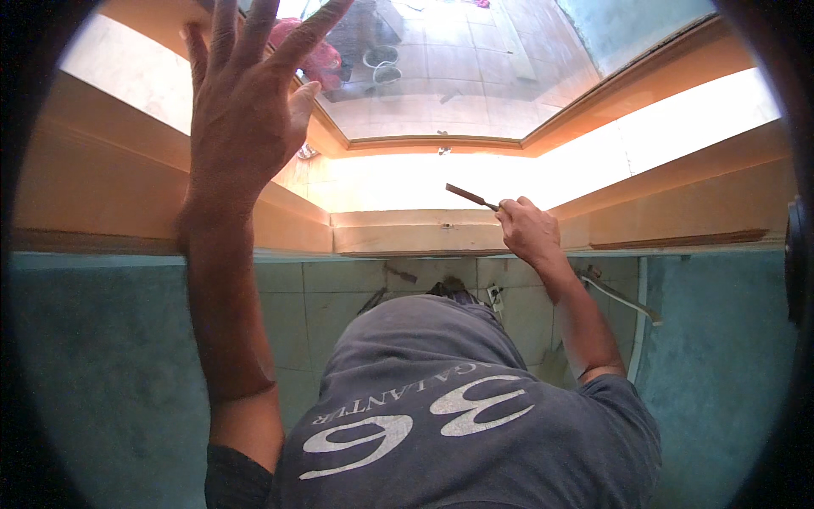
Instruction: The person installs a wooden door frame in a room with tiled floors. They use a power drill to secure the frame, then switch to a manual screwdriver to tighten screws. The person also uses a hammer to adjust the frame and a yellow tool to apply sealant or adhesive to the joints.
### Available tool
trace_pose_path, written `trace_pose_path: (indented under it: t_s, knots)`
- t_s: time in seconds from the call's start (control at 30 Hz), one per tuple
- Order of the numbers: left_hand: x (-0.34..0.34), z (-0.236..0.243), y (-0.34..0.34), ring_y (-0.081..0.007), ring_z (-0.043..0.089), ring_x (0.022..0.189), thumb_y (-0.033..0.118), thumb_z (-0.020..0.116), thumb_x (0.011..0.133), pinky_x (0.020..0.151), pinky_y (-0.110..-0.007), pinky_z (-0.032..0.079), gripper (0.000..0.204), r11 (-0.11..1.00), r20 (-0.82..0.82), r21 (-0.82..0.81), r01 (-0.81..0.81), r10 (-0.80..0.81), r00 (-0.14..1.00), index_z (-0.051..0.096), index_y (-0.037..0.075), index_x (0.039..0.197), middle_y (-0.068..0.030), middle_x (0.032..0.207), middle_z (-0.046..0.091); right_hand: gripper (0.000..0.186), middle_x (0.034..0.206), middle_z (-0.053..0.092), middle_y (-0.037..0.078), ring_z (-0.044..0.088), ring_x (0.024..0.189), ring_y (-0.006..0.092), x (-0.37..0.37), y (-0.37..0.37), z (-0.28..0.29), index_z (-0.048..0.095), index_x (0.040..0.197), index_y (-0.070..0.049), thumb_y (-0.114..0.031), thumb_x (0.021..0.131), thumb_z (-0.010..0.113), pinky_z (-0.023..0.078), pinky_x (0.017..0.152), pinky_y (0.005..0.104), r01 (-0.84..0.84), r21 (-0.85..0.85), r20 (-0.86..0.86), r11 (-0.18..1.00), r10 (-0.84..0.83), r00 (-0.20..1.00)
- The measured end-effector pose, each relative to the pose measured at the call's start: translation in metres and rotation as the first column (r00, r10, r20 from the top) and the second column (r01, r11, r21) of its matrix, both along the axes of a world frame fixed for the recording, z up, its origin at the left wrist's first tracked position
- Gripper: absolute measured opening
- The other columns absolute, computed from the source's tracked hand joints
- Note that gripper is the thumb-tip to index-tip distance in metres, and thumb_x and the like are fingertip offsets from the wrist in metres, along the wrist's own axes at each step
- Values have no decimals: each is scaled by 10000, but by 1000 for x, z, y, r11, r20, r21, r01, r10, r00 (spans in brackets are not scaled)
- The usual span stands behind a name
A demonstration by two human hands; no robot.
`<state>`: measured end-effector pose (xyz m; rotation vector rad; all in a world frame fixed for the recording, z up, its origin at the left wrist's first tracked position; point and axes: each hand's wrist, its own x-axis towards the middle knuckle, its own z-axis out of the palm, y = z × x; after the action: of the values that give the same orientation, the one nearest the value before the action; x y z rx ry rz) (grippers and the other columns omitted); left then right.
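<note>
My right hand (530, 231) is closed around the handle of a chisel (468, 196), whose flat dark blade points left above the wooden sill of the window frame (390, 233). Fingers spread, my left hand (242, 127) is raised at the left side of the window sash (339, 136); whether it presses on the wood cannot be told. A small metal catch (444, 150) sits on the lower rail of the sash, which stands swung away from the frame. Below it, a small metal fitting or recess (448, 226) shows in the sill.
Through the glass (458, 76) appear a tiled floor, buckets (386, 68) and a pink bag (318, 64). Teal walls (110, 356) flank me under the sill. On the tiles below lie a power socket (495, 294) and some dark objects; a pale hose or cable (623, 299) hangs at right.
</note>
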<state>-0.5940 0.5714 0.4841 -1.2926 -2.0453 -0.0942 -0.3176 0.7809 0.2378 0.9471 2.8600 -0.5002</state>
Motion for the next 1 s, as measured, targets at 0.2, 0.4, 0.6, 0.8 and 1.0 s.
trace_pose_path:
  t_s: [0.2,0.4,0.6,0.8,1.0]
  knots:
    - [9,4,1,-416,10,1564,-9,751,767,1214,-718,121,883,1000,64,-8,5,-4,998,460,357,1516,-95,1716,66,324,1052,697,150,685,1006,359,9,-43,-46,692,1167,-137,-347,920,704,542,877,490,-61,-380,-151,923,3,989]
    - [-3,0,5,-407,100,1564,129,796,820,1200,-713,157,905,949,-69,100,298,-292,954,374,482,1539,4,1724,89,273,1067,654,131,676,991,350,4,-85,-71,699,1112,-134,-329,921,694,553,844,475,-182,-293,-187,939,130,974]
    - [0,2,2,-413,34,1565,39,768,780,1208,-721,121,903,987,18,43,154,-155,988,417,401,1530,-61,1719,66,213,1036,636,112,670,979,335,-21,-99,-80,693,1062,-127,-287,924,667,553,826,473,-216,-214,-199,953,174,964]
    - [9,5,5,-415,12,1565,-23,765,734,1222,-700,102,919,996,71,34,83,-85,994,454,339,1519,-95,1717,73,180,1024,658,72,635,1015,287,-57,-105,-90,698,1045,-136,-242,899,688,521,870,429,-362,-24,-313,932,337,888]
    - [-2,3,9,-407,95,1564,121,793,821,1195,-729,138,916,954,-62,106,280,-275,959,363,496,1538,5,1725,70,159,1010,622,73,603,1021,279,-80,-122,-98,702,1042,-153,-250,923,660,496,894,445,-419,73,-315,905,419,851]
